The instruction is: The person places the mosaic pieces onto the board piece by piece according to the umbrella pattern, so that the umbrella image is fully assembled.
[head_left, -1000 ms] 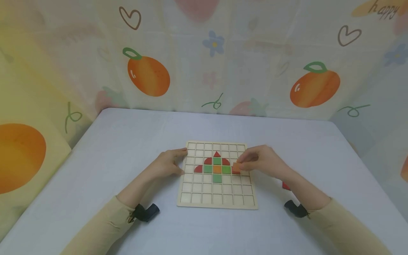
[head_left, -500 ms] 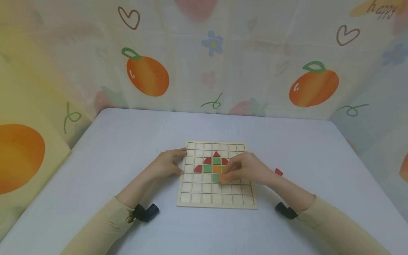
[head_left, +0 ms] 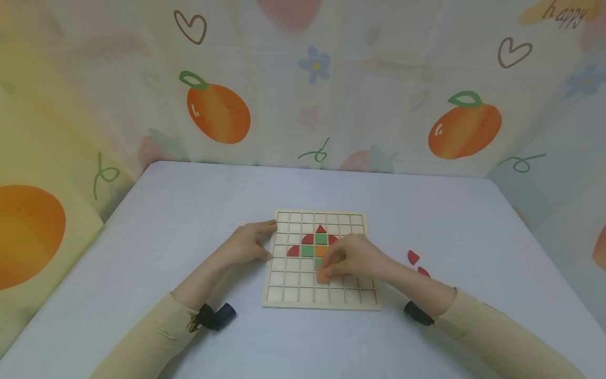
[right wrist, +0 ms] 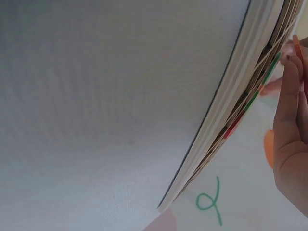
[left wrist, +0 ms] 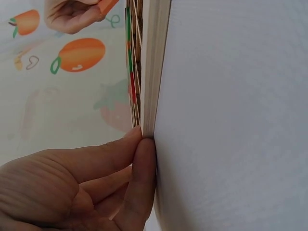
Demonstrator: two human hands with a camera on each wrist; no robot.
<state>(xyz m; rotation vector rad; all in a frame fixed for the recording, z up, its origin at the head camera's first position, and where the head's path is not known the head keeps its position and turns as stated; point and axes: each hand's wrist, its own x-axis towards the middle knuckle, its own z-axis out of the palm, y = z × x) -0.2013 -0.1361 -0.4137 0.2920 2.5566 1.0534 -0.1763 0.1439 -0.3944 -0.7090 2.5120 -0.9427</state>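
A wooden grid board (head_left: 289, 305) lies on the white table. Its cells hold green square tiles (head_left: 307, 251), an orange square tile (head_left: 321, 251), a red triangle tile (head_left: 320, 229) and rounded red tiles (head_left: 293, 251). My right hand (head_left: 357, 256) pinches another orange square tile (head_left: 323, 275) over the column's lower end, just below a partly hidden green tile. That tile also shows edge-on in the right wrist view. My left hand (head_left: 246, 242) rests against the board's left edge, forefinger and thumb touching it at separate spots. My right hand hides several cells on the right side.
Two loose red tiles, one a quarter-round tile (head_left: 413, 257) and one partly covered red tile (head_left: 423, 271), lie on the table (head_left: 199, 210) beside the right forearm. A curtain (head_left: 265, 63) printed with fruit hangs behind the table.
My right hand has carried the orange tile left and nearer to me, from the board's right side to below the green column. The loose red tiles show more now. My left hand stays put.
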